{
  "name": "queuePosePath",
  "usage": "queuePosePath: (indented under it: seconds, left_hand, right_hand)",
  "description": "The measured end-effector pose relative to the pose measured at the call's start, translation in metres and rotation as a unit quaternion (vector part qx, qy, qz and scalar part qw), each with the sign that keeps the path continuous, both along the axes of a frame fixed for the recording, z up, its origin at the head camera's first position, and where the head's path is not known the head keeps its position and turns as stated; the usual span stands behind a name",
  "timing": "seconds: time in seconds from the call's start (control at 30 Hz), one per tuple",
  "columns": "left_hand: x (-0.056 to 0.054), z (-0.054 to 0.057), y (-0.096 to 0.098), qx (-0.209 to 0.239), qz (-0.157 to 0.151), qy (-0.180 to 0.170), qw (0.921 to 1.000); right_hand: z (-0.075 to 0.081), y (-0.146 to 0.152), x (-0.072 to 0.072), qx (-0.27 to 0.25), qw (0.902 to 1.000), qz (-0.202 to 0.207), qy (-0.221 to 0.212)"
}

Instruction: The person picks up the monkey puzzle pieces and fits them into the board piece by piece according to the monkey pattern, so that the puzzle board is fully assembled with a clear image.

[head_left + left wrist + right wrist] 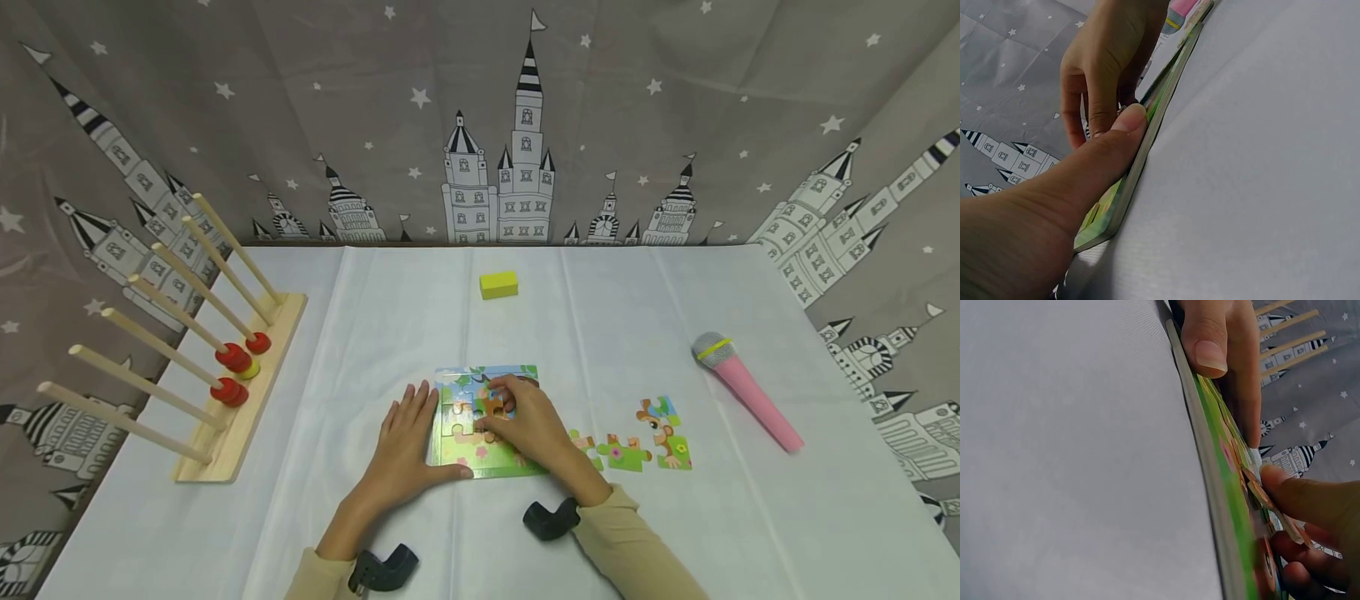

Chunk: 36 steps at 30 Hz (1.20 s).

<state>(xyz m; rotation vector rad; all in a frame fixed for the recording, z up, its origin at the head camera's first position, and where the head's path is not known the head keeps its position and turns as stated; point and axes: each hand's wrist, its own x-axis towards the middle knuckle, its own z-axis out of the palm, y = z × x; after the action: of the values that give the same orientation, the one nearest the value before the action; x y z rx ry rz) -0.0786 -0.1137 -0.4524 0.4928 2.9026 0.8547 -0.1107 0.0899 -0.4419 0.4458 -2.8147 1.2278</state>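
The white-covered worktop [360, 325] leaves a passage between the pale wooden peg rack [255, 400] and left fingers [408, 417]; loose, colourful cardboard puzzle pieces [624, 455] and the pink, grey-headed microphone [757, 400] obstruct the right.

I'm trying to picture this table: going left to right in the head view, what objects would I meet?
Wooden peg stand → puzzle board → loose puzzle pieces → pink microphone. The yellow block, straight beyond the board, has no separate place.
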Motion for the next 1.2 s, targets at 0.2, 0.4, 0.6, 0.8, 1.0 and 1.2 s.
queuePosePath:
  seconds: [0.2,0.4,0.6,0.8,1.0,1.2]
  left_hand:
    - [0.0,-0.001,0.0,0.002,-0.001,0.001,1.0]
    - [0.0,-0.001,0.0,0.003,0.0,0.002,1.0]
    - [-0.001,0.0,0.0,0.003,0.002,0.002,1.0]
    - [-0.001,0.0,0.0,0.0,0.003,-0.002,1.0]
    - [-0.001,0.0,0.0,-0.001,0.003,0.0,1.0]
    - [-0.001,0.0,0.0,-0.002,0.002,0.002,1.0]
  right_hand:
    - [0.0,-0.001,0.002,0.032,0.9991,-0.01,0.024]
    - [0.001,-0.002,0.005,0.056,0.9973,-0.017,0.045]
    - [0.002,-0.003,0.007,0.078,0.9947,-0.024,0.062]
    - [0.002,-0.004,0.008,0.117,0.9885,-0.033,0.09]
    - [0.003,-0.005,0.011,0.144,0.9834,-0.039,0.103]
    - [0.003,-0.006,0.012,0.154,0.9817,-0.045,0.103]
